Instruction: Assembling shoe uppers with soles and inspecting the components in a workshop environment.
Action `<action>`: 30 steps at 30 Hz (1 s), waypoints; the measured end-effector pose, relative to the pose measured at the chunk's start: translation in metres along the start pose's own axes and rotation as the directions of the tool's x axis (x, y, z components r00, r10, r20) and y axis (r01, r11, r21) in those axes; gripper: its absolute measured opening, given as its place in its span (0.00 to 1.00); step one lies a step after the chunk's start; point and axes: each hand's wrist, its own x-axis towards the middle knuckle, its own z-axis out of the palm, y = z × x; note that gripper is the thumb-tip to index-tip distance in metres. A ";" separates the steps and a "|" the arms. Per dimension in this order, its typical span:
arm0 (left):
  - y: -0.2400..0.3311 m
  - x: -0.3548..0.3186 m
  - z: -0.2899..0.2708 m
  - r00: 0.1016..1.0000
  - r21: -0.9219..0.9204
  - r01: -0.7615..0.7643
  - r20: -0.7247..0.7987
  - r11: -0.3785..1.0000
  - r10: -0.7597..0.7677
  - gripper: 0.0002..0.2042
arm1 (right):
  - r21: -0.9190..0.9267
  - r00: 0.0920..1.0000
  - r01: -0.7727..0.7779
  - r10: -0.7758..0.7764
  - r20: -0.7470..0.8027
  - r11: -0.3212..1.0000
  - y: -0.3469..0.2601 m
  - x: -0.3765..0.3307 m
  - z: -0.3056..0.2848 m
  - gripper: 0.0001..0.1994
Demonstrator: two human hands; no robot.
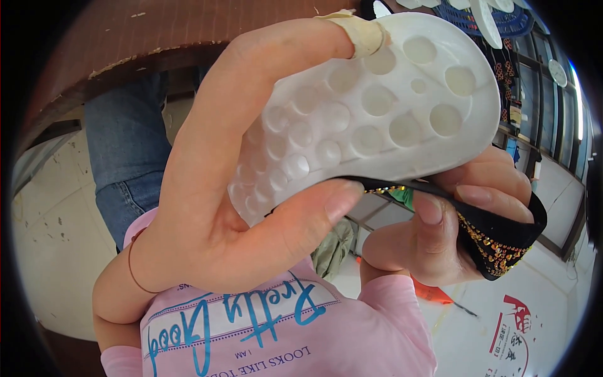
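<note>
A white, glossy shoe sole (402,125) with rows of round hollows fills the middle of the view. My left hand (207,169) is closed around it, the index finger hooked over its upper edge and the thumb along its lower edge. Beige tape (363,34) wraps that index fingertip. From the sole's lower edge runs a black strap (496,217) set with gold rhinestones. My right hand (440,232) pinches this strap between thumb and fingers, and its free end loops out to the right. How the strap joins the sole is hidden by the left thumb.
A brown tabletop (125,38) with a chipped edge lies at the upper left. White soles lie by a blue basket (461,22) at the upper right. An orange-handled tool (433,292) with a thin dark shaft shows at lower right. Jeans-clad legs (129,144) are below the table.
</note>
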 end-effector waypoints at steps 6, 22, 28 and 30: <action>-0.002 -0.002 0.010 0.994 -0.160 -0.020 -0.107 0.987 0.003 0.40 | 0.060 0.990 0.042 -0.033 -0.141 0.997 0.000 -0.005 0.014 0.11; -0.004 -0.002 -0.007 0.964 0.259 -0.262 0.019 0.930 0.267 0.38 | -0.147 0.947 0.073 -0.114 -0.301 0.987 -0.002 -0.014 0.025 0.11; 0.002 -0.002 -0.006 0.975 0.256 -0.198 -0.047 0.946 0.217 0.32 | -0.163 0.881 0.047 -0.118 -0.459 0.986 -0.006 -0.011 0.043 0.08; 0.000 0.000 -0.009 0.970 0.246 -0.207 -0.072 0.947 0.231 0.32 | -0.152 0.865 0.045 -0.115 -0.488 0.987 -0.009 -0.007 0.047 0.07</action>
